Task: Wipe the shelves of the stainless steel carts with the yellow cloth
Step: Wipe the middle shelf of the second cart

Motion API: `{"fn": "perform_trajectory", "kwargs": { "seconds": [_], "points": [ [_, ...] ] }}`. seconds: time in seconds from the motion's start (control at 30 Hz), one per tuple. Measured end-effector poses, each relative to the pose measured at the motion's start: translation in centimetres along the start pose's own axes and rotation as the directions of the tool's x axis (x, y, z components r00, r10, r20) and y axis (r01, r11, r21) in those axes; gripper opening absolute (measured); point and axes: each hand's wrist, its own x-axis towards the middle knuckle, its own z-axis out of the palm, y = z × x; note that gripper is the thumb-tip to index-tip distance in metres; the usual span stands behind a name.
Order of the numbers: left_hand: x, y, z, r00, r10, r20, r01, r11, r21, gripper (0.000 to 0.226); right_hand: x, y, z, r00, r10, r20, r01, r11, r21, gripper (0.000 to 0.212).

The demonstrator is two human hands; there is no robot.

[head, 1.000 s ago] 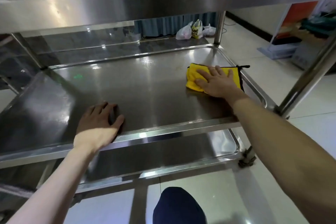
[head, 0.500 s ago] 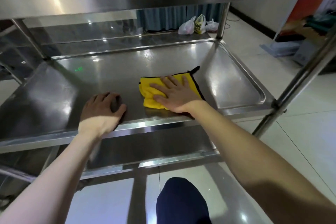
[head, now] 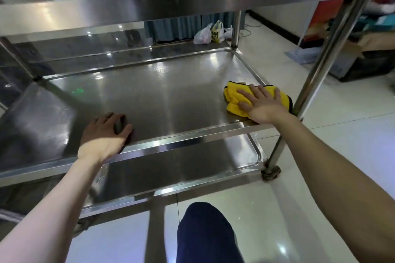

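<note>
Yellow cloth point(head: 233, 101) lies pressed under the flat right hand point(head: 261, 106), while the left hand point(head: 103, 136) rests loosely spread on the shelf point(head: 171, 96).

Left forearm point(head: 53, 209) and right forearm point(head: 342, 166): both bare up to the near edge of view. Left hand point(head: 102, 141) and right hand point(head: 263, 106): bare. Knee point(head: 205, 230), near centre: covered in plain dark navy trouser fabric.
</note>
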Motion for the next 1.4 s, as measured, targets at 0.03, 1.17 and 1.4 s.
{"fn": "perform_trajectory", "kwargs": {
  "seconds": [0.03, 1.17, 1.4],
  "points": [
    [-0.1, 0.0, 0.0, 1.000, -0.002, 0.003, 0.002, 1.000, -0.007, 0.067, 0.1, -0.3, 0.2, 1.000, 0.005, -0.004, -0.005, 1.000, 0.012, 0.076],
    [-1.1, 0.9, -0.4, 0.980, -0.031, -0.197, 0.027, 0.999, -0.022, 0.053, -6.0, -24.5, 3.0, 0.871, -0.485, -0.081, 0.483, 0.875, -0.037, 0.075],
    [-1.9, 0.5, -1.6, 0.958, -0.176, -0.227, 0.010, 0.810, -0.586, 0.032, -6.3, -30.9, 4.0, 0.855, -0.514, -0.074, 0.514, 0.858, -0.020, 0.076]
  ]
}}
